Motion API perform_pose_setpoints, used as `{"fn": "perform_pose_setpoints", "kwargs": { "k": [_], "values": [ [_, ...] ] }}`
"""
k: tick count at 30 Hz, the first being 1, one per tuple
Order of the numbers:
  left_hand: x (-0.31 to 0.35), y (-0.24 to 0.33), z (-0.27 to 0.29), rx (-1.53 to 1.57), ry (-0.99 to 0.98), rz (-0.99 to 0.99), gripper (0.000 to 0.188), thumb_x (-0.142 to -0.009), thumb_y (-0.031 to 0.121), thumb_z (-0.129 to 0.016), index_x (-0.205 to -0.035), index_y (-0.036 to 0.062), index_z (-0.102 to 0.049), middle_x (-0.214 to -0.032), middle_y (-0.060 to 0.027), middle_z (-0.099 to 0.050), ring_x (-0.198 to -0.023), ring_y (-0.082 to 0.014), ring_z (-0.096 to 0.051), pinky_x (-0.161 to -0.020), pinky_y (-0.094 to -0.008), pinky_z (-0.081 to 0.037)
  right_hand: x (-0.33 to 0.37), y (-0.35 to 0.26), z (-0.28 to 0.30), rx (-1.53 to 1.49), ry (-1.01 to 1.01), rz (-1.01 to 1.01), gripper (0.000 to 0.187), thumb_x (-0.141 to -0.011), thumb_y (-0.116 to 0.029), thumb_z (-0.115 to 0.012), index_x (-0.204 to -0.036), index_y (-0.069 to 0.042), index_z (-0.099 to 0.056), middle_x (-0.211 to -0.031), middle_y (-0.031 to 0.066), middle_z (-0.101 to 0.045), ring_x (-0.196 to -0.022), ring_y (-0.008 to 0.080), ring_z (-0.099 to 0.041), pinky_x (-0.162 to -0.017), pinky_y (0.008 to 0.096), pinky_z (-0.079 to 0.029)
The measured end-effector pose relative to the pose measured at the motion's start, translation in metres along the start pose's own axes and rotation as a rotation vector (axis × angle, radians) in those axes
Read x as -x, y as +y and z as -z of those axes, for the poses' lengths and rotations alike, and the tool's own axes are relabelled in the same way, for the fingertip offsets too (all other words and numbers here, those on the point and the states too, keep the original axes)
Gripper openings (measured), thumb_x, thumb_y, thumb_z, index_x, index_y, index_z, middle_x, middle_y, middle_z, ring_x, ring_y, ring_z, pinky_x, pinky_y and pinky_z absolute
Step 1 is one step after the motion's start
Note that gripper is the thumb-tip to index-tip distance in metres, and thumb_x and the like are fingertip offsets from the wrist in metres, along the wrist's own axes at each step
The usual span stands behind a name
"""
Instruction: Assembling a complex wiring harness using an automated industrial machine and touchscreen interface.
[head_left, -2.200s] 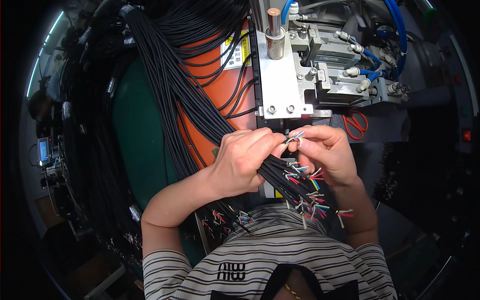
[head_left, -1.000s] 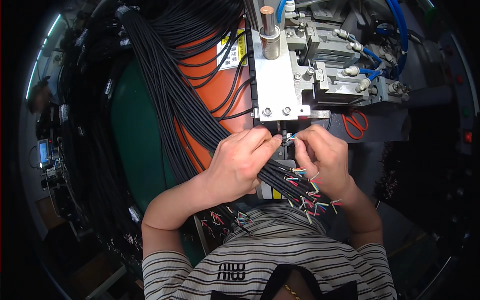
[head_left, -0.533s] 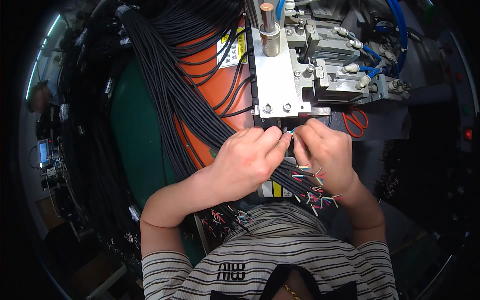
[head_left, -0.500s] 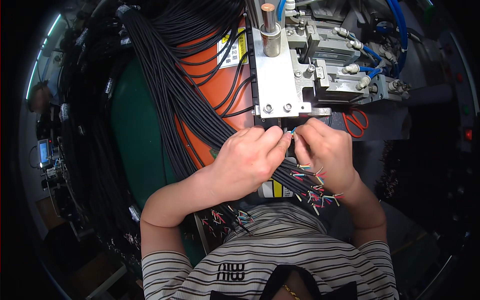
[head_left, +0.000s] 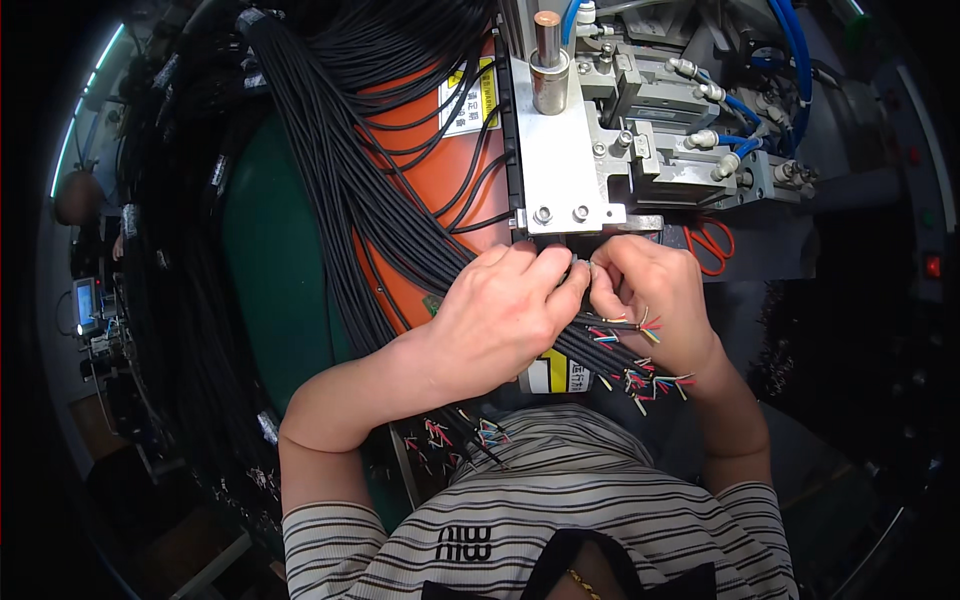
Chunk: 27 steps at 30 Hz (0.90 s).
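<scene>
My left hand (head_left: 505,312) is closed in a pinch just below the machine's metal plate, fingers bent over a small pale piece at a cable's wire end (head_left: 582,263). Facing it, my right hand (head_left: 652,300) is closed too, thumb and forefinger pinching a thin wire at the same spot. The fingers hide most of what is held. Beneath both hands runs a bundle of black cables (head_left: 590,350), its stripped ends fanning into red, blue, yellow and white wires (head_left: 640,382). More stripped ends (head_left: 440,435) hang below my left forearm.
A metal fixture (head_left: 560,160) with pneumatic cylinders (head_left: 680,180) and blue air hoses stands ahead. Red-handled scissors (head_left: 708,246) lie right of it. Long black cables (head_left: 340,180) drape over an orange panel (head_left: 400,90) and a green surface (head_left: 270,260) at left.
Both hands stay nearly in place at the wire end, with small finger shifts. The blue wire seen between the fingertips no longer shows; a greenish bit shows there now.
</scene>
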<state>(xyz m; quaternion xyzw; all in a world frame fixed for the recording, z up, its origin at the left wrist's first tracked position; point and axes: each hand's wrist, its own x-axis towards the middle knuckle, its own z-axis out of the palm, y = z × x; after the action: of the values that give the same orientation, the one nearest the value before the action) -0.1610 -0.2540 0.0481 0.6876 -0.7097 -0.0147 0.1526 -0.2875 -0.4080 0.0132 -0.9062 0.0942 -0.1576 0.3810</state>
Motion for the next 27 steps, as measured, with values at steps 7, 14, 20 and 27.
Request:
{"fn": "perform_pose_setpoints", "kwargs": {
  "k": [7, 14, 20, 27],
  "values": [
    [0.028, -0.018, -0.005, 0.204, 0.219, 0.133, 0.038, -0.066, -0.001, -0.066, -0.103, -0.0035, -0.065, -0.093, -0.0108, -0.057, -0.082, -0.0271, -0.058, -0.07, -0.0344, -0.047, 0.006, 0.005, -0.011, -0.314, 0.037, -0.229, 0.005, -0.084, -0.002, -0.065, -0.083, 0.003, -0.063, -0.067, -0.0011, -0.059, -0.052, 0.0001, -0.047, -0.044, 0.0189, -0.032],
    [0.033, -0.02, -0.007, 0.003, 0.221, 0.191, 0.037, -0.068, 0.0, -0.067, -0.105, -0.0047, -0.065, -0.092, -0.0099, -0.059, -0.086, -0.0265, -0.059, -0.068, -0.0367, -0.046, 0.018, 0.008, -0.009, -0.321, 0.116, -0.22, 0.013, -0.085, 0.001, -0.065, -0.098, 0.003, -0.064, -0.068, -0.0013, -0.057, -0.053, 0.0003, -0.045, -0.047, 0.0183, -0.033],
    [0.038, -0.022, -0.017, 0.161, 0.344, -0.054, 0.045, -0.07, 0.006, -0.075, -0.113, -0.0036, -0.062, -0.08, -0.0102, -0.059, -0.069, -0.0276, -0.059, -0.061, -0.0354, -0.045, 0.021, -0.004, -0.006, -0.648, -0.118, -0.007, 0.033, -0.085, 0.007, -0.065, -0.118, 0.003, -0.062, -0.094, 0.0039, -0.062, -0.063, 0.0026, -0.053, -0.057, 0.0164, -0.042],
    [0.048, -0.019, -0.012, 0.253, 0.256, -0.029, 0.039, -0.073, 0.015, -0.072, -0.107, -0.0022, -0.063, -0.073, -0.0073, -0.06, -0.059, -0.0226, -0.059, -0.051, -0.0326, -0.042, 0.02, -0.013, -0.016, -0.783, -0.062, 0.077, 0.027, -0.089, 0.008, -0.06, -0.115, 0.006, -0.061, -0.102, 0.0091, -0.059, -0.071, 0.007, -0.06, -0.058, 0.0181, -0.048]
  ]
}}
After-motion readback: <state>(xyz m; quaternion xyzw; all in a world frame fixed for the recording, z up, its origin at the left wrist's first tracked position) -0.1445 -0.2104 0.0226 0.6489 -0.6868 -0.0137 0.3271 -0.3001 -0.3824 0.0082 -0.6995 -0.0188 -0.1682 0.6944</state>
